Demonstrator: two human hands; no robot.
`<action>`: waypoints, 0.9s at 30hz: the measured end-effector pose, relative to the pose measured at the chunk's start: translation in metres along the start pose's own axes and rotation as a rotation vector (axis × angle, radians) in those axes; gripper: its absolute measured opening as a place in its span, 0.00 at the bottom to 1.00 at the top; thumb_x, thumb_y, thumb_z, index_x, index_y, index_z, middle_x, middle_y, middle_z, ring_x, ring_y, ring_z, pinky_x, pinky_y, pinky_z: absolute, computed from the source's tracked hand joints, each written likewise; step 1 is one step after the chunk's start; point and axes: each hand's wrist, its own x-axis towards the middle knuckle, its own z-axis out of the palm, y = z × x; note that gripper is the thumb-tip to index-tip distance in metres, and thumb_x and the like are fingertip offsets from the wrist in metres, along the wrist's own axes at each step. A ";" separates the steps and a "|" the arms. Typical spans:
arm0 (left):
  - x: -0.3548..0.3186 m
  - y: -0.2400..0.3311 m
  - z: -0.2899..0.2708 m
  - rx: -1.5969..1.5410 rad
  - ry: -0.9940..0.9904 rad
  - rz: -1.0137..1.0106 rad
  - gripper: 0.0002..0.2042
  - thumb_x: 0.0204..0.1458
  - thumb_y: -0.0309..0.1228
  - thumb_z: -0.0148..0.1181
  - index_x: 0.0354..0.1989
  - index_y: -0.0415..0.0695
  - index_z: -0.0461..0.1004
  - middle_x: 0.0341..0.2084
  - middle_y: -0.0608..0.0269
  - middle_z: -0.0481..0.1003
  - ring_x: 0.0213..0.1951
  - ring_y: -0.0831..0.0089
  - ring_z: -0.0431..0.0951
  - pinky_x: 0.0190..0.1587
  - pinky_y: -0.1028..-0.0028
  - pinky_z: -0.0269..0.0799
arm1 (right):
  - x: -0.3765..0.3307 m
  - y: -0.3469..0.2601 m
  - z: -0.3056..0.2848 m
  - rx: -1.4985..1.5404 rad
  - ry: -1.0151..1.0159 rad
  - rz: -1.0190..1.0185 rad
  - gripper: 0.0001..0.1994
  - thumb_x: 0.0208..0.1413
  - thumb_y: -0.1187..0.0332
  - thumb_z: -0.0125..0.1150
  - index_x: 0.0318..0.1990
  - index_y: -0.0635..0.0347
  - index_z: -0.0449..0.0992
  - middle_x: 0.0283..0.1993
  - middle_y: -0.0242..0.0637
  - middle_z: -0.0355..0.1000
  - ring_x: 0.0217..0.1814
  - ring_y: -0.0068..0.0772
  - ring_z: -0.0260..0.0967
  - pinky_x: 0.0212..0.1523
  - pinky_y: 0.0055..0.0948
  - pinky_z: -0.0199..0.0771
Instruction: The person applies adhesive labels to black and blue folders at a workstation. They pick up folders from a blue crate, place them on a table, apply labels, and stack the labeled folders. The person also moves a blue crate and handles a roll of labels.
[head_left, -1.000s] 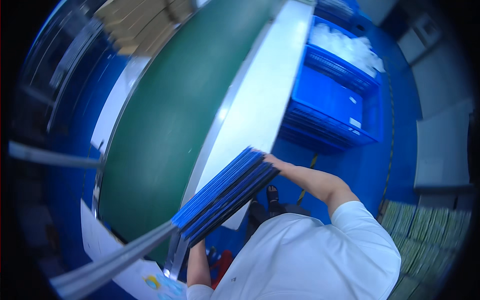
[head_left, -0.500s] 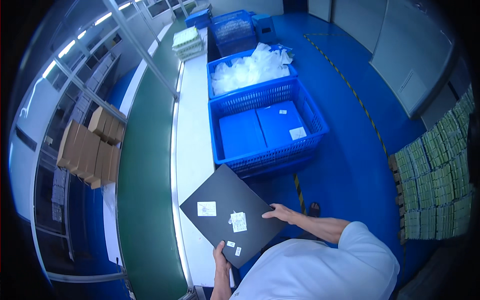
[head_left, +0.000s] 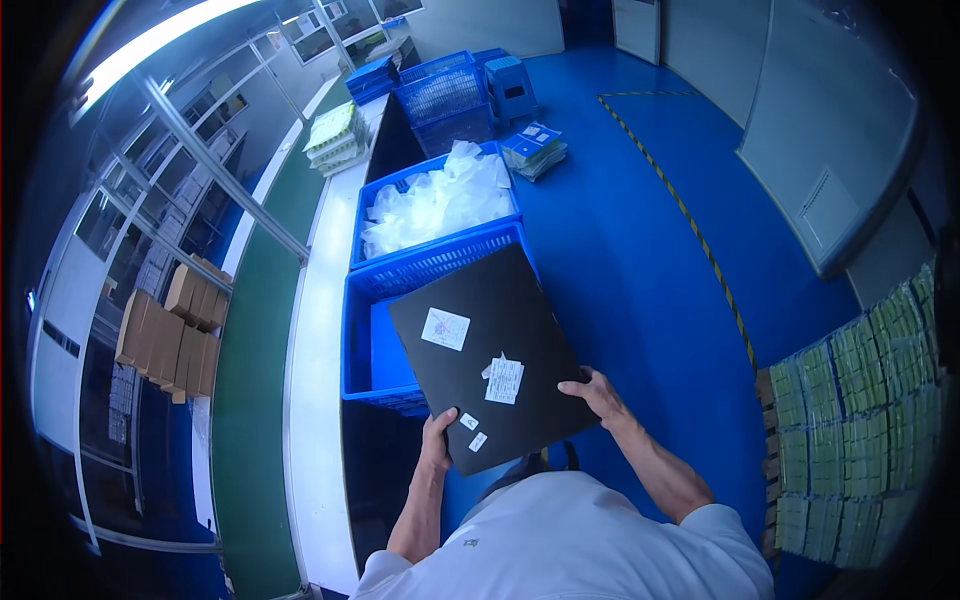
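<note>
A black rectangular board [head_left: 485,325], with several white paper labels on its upper face, is held flat and slightly turned in front of me. My left hand [head_left: 437,440] grips its near left edge, thumb on top. At its right edge, my right hand [head_left: 600,395] has a thumb on top too; the other fingers are mostly out of sight beneath. The board's far part overlaps a blue plastic crate [head_left: 440,260] and covers much of its inside. A flat blue surface [head_left: 388,345] shows in the crate's left part.
Behind stands another blue crate [head_left: 362,232] heaped with white plastic bags [head_left: 435,205]. A blue stool [head_left: 512,90] and a low stack [head_left: 535,150] lie beyond. Left runs a white bench [head_left: 318,300] beside a green belt [head_left: 245,400]. Green bundles [head_left: 860,420] fill a pallet at right.
The board has moved from beside the bench to over the near crate, turning somewhat. Both hands stay on it. The view has shifted, with the crates now lower and further left.
</note>
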 end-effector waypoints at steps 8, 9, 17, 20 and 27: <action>0.138 -0.014 0.119 -0.012 -0.048 -0.103 0.30 0.49 0.42 0.65 0.56 0.33 0.68 0.42 0.51 0.78 0.41 0.62 0.82 0.47 0.65 0.78 | 0.102 -0.060 -0.129 -0.014 0.036 0.039 0.34 0.48 0.52 0.70 0.57 0.71 0.73 0.52 0.49 0.75 0.54 0.40 0.73 0.56 0.34 0.71; 0.157 -0.014 0.138 -0.021 -0.041 -0.109 0.30 0.49 0.41 0.65 0.56 0.33 0.68 0.42 0.51 0.78 0.41 0.62 0.82 0.47 0.65 0.78 | 0.116 -0.074 -0.145 0.026 0.019 0.055 0.34 0.50 0.53 0.69 0.58 0.71 0.72 0.52 0.49 0.75 0.54 0.40 0.72 0.56 0.34 0.70; 0.352 -0.004 0.333 -0.128 -0.089 -0.296 0.23 0.50 0.36 0.67 0.50 0.34 0.72 0.37 0.52 0.79 0.36 0.63 0.83 0.42 0.66 0.82 | 0.268 -0.147 -0.329 0.193 0.097 0.081 0.25 0.55 0.63 0.66 0.57 0.70 0.73 0.52 0.42 0.76 0.52 0.35 0.75 0.55 0.33 0.74; 0.429 0.001 0.407 -0.055 -0.117 -0.275 0.22 0.50 0.35 0.68 0.49 0.35 0.73 0.37 0.53 0.80 0.37 0.63 0.83 0.43 0.64 0.81 | 0.317 -0.169 -0.399 0.325 0.159 0.082 0.24 0.57 0.65 0.64 0.59 0.70 0.70 0.53 0.45 0.76 0.51 0.40 0.77 0.55 0.35 0.77; 0.598 0.021 0.526 0.064 -0.098 -0.384 0.24 0.50 0.38 0.69 0.50 0.33 0.75 0.41 0.50 0.80 0.40 0.61 0.83 0.47 0.63 0.80 | 0.460 -0.197 -0.524 0.442 0.249 0.137 0.26 0.56 0.62 0.67 0.57 0.70 0.71 0.53 0.48 0.75 0.52 0.43 0.76 0.54 0.38 0.79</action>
